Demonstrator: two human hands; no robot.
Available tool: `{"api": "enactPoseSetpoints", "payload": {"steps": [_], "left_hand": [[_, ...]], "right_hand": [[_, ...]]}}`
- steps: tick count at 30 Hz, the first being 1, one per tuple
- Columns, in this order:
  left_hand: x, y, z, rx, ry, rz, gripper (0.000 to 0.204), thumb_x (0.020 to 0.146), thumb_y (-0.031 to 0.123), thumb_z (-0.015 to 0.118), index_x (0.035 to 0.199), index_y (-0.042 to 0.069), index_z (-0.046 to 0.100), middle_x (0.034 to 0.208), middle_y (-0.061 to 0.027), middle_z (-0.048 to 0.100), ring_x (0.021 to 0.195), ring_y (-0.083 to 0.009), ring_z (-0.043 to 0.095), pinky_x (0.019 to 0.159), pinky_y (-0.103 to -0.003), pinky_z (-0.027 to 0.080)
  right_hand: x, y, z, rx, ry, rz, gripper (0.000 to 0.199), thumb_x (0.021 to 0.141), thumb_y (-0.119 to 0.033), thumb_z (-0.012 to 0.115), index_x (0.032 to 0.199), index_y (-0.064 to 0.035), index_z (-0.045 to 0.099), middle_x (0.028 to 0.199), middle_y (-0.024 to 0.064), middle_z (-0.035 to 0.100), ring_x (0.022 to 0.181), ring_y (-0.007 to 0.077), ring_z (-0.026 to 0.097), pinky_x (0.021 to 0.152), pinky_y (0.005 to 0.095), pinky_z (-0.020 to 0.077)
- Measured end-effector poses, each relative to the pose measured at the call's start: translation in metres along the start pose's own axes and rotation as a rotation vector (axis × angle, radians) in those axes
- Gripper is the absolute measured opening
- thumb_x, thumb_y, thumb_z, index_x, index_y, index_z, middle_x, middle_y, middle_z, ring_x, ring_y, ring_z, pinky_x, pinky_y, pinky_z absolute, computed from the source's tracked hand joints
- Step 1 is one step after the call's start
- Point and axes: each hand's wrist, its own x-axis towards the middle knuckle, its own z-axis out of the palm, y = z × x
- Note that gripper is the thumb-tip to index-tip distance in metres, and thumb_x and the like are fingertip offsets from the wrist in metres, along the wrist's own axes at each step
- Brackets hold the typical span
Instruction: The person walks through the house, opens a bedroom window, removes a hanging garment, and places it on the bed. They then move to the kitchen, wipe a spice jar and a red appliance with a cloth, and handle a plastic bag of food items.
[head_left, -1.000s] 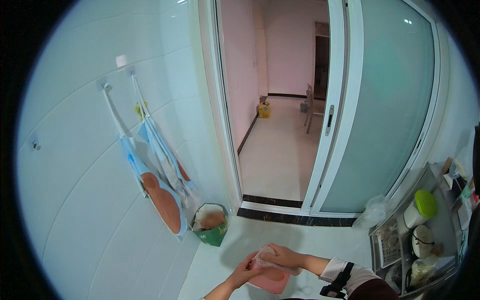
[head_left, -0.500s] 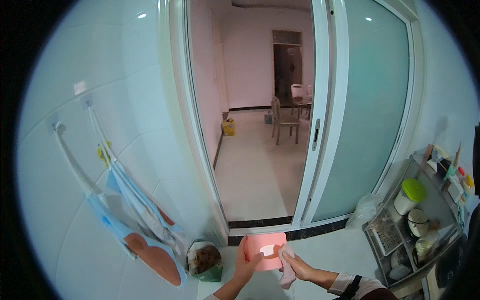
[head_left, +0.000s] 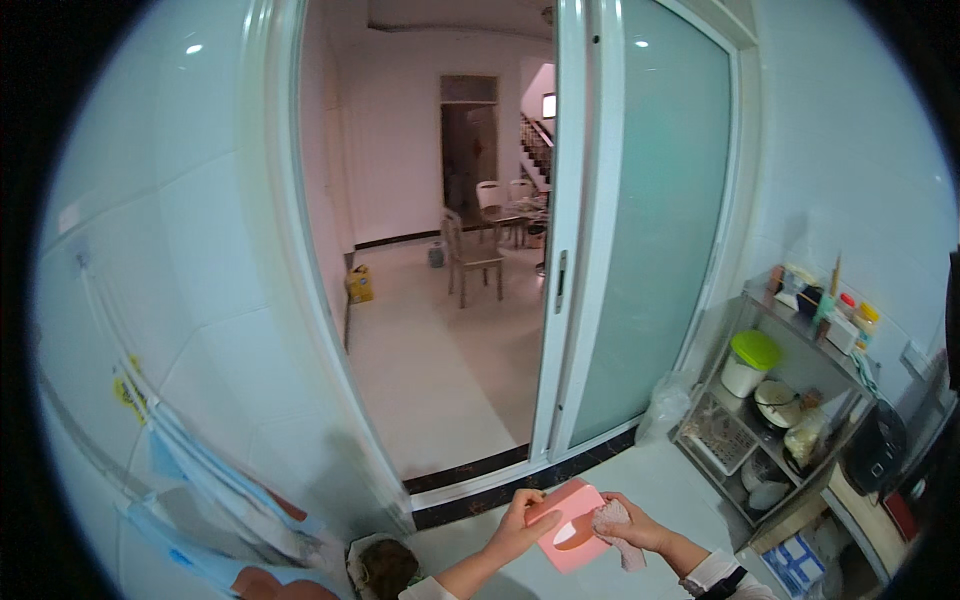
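Observation:
A pink tissue box (head_left: 572,497) with an oval opening in its face is held low in front of me, tilted. My left hand (head_left: 518,527) grips its left side, thumb across the face and fingers mostly hidden behind. In my right hand (head_left: 645,530) is a pale pinkish cloth (head_left: 612,518), bunched against the box's right edge, with one end hanging below. Something white shows inside the oval opening.
Ahead stands a sliding door frame (head_left: 572,250) with a frosted glass panel (head_left: 665,220); a dining chair (head_left: 472,262) is beyond. A metal shelf (head_left: 745,495) with containers is at right. Blue aprons (head_left: 200,470) hang at left above a bag (head_left: 385,568) on the floor.
The view has turned rightward, bringing a staircase and counter edge into sight. Both hands, with box and cloth, now appear further right, and the box is more tilted.

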Motion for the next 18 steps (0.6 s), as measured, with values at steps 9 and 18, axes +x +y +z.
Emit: {"api": "enactPoseSetpoints", "payload": {"steps": [9,18], "left_hand": [[0.047,0.013,0.045,0.035,-0.531,-0.068,0.075,0.077,0.03,0.069,0.135,0.01,0.025,0.121,-0.0107,0.045,0.105,-0.0173,0.048,0.089,-0.031,0.04],[0.057,0.024,0.051,-0.306,-0.165,-0.149,0.066,0.076,0.017,0.071,0.13,0.007,0.035,0.115,-0.0073,0.049,0.103,-0.0137,0.049,0.088,-0.027,0.041]], "right_hand": [[-0.048,-0.013,-0.038,-0.184,0.068,-0.023,0.066,0.075,-0.026,0.071,0.128,-0.0055,0.037,0.113,0.0087,0.051,0.104,0.0178,0.049,0.088,0.0298,0.0413],[-0.019,0.008,-0.015,0.433,0.408,-0.266,0.068,0.084,-0.045,0.055,0.13,-0.0003,0.032,0.117,0.0103,0.049,0.108,0.0196,0.047,0.093,0.0318,0.0373]]}}
